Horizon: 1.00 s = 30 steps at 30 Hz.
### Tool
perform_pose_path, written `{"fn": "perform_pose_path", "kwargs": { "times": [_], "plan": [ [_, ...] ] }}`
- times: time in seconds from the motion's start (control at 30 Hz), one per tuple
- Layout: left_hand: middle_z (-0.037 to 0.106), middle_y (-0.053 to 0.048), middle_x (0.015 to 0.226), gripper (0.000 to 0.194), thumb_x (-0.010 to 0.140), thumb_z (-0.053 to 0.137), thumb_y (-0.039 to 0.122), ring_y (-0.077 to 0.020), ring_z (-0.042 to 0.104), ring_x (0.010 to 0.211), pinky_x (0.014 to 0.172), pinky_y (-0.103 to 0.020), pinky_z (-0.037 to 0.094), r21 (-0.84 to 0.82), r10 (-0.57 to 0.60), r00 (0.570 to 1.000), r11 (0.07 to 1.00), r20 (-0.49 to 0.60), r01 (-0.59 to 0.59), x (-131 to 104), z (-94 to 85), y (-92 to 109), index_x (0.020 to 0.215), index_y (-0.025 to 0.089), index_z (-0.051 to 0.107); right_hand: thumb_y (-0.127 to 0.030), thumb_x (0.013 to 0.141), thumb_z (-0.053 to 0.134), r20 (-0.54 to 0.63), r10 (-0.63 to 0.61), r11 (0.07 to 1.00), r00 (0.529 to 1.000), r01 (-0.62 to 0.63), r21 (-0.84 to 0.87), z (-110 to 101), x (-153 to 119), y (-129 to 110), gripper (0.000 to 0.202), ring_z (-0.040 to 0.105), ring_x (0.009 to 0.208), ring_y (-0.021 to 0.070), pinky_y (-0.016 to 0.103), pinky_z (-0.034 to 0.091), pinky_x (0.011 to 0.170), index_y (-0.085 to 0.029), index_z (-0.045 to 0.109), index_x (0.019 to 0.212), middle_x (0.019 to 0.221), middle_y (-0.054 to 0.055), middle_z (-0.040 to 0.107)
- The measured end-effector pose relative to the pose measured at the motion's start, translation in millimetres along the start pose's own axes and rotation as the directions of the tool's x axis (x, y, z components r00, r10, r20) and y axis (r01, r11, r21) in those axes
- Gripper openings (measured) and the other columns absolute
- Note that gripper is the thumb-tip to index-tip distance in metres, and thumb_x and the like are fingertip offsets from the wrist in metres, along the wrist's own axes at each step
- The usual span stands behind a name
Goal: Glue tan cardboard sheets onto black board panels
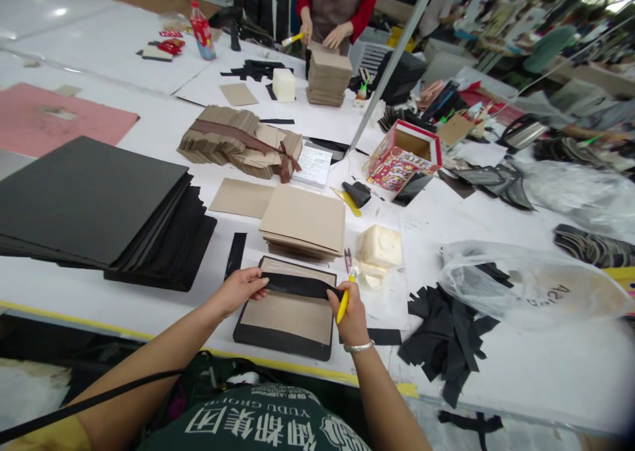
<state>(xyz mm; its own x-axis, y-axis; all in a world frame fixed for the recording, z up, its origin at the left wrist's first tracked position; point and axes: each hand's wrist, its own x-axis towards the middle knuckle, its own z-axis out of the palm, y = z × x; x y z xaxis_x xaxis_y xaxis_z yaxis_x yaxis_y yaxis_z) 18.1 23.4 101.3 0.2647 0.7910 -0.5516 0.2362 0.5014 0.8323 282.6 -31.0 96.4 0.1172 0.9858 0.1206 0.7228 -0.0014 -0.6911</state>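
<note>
Both hands [245,284] [354,313] hold a black strip [300,286] running left to right, the right also a brush [342,308]. White desk [540,358], cluttered workshop [550,47].

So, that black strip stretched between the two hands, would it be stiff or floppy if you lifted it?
Probably floppy: the black strip looks thin and curves slightly between the left hand and right hand. It's likely light too, being narrow and thin. The similar-looking pieces in the black heap lie tangled, which also hints at softness.
</note>
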Motion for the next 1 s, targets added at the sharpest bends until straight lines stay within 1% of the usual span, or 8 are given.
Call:
{"fn": "perform_pose_path", "kwargs": {
  "times": [0.03, 0.1, 0.17, 0.23, 0.3, 0.53, 0.67, 1.0],
  "plan": [
    [0.059, 0.0, 0.059, 0.03, 0.069, 0.055, 0.045, -0.0108, 0.053, 0.051, 0.05, -0.021, 0.04, -0.005, -0.019, 0.999, 1.0, -0.044, 0.019, 6.2, 1.3, -4.7, 0.071, 0.016, 0.048, -0.035, 0.081, 0.048, -0.021, 0.031, 0.999, 0.999, -0.031, -0.013, 4.0, 1.2, 2.5, 0.018, 0.053, 0.055, 0.0122, 0.023, 0.041, 0.053, -0.02, 0.042, 0.09, 0.07, -0.001, 0.051],
    [0.056, 0.001, 0.055, 0.03, 0.069, 0.053, 0.046, -0.012, 0.053, 0.051, 0.046, -0.02, 0.037, 0.09, 0.003, 0.989, 0.996, -0.145, 0.011, 16.7, 3.6, -10.1, 0.068, 0.017, 0.048, -0.037, 0.081, 0.048, -0.068, 0.073, 0.996, 0.995, -0.077, -0.055, 13.4, 4.1, 7.2, 0.019, 0.052, 0.052, 0.0124, 0.023, 0.039, 0.05, -0.02, 0.042, 0.088, 0.067, -0.002, 0.049],
    [0.051, 0.003, 0.049, 0.029, 0.071, 0.05, 0.045, -0.0119, 0.051, 0.048, 0.045, -0.02, 0.033, 0.283, 0.102, 0.969, 0.958, -0.225, -0.036, 24.8, 4.1, -11.0, 0.063, 0.017, 0.049, -0.038, 0.08, 0.048, -0.106, 0.076, 0.99, 0.991, -0.087, -0.108, 22.2, 6.7, 12.8, 0.021, 0.052, 0.052, 0.0127, 0.023, 0.039, 0.049, -0.02, 0.043, 0.088, 0.067, -0.001, 0.049],
    [0.048, 0.004, 0.046, 0.03, 0.072, 0.049, 0.044, -0.0109, 0.048, 0.046, 0.047, -0.021, 0.031, 0.465, 0.217, 0.939, 0.882, -0.268, -0.072, 31.3, 3.1, -9.7, 0.058, 0.017, 0.049, -0.039, 0.08, 0.048, -0.123, 0.057, 0.986, 0.991, -0.074, -0.147, 29.0, 8.7, 19.1, 0.022, 0.052, 0.054, 0.013, 0.024, 0.04, 0.051, -0.019, 0.043, 0.088, 0.07, 0.0, 0.05],
    [0.049, 0.003, 0.047, 0.03, 0.071, 0.05, 0.043, -0.0111, 0.047, 0.048, 0.049, -0.022, 0.03, 0.56, 0.276, 0.916, 0.825, -0.29, -0.071, 36.9, 1.3, -8.2, 0.056, 0.018, 0.051, -0.04, 0.079, 0.048, -0.131, 0.044, 0.985, 0.99, -0.065, -0.162, 33.7, 10.3, 25.3, 0.024, 0.053, 0.057, 0.0134, 0.024, 0.042, 0.054, -0.019, 0.043, 0.09, 0.072, 0.001, 0.051],
    [0.054, 0.002, 0.05, 0.028, 0.065, 0.054, 0.043, -0.0128, 0.049, 0.051, 0.051, -0.023, 0.031, 0.515, 0.154, 0.928, 0.856, -0.34, 0.047, 52.9, -3.3, -12.4, 0.053, 0.017, 0.055, -0.04, 0.079, 0.046, -0.113, 0.076, 0.982, 0.991, -0.094, -0.166, 43.4, 15.8, 36.2, 0.026, 0.054, 0.058, 0.0138, 0.024, 0.042, 0.054, -0.018, 0.044, 0.093, 0.073, 0.001, 0.053],
    [0.053, 0.002, 0.048, 0.028, 0.062, 0.057, 0.043, -0.0129, 0.049, 0.051, 0.05, -0.023, 0.031, 0.467, 0.118, 0.926, 0.881, -0.359, 0.069, 57.5, -4.9, -13.5, 0.052, 0.017, 0.055, -0.036, 0.079, 0.046, -0.083, 0.111, 0.98, 0.99, -0.123, -0.155, 45.7, 18.9, 36.2, 0.023, 0.054, 0.058, 0.0136, 0.024, 0.042, 0.054, -0.019, 0.043, 0.093, 0.071, 0.0, 0.052],
    [0.046, 0.003, 0.04, 0.034, 0.057, 0.059, 0.05, -0.0117, 0.042, 0.043, 0.044, -0.022, 0.027, 0.464, 0.002, 0.931, 0.867, -0.364, 0.18, 65.6, -2.4, -17.8, 0.049, 0.017, 0.054, -0.027, 0.077, 0.047, -0.073, 0.144, 0.98, 0.987, -0.152, -0.128, 44.5, 20.6, 32.8, 0.018, 0.054, 0.06, 0.0128, 0.024, 0.043, 0.058, -0.019, 0.041, 0.092, 0.072, -0.001, 0.052]
  ]
}}
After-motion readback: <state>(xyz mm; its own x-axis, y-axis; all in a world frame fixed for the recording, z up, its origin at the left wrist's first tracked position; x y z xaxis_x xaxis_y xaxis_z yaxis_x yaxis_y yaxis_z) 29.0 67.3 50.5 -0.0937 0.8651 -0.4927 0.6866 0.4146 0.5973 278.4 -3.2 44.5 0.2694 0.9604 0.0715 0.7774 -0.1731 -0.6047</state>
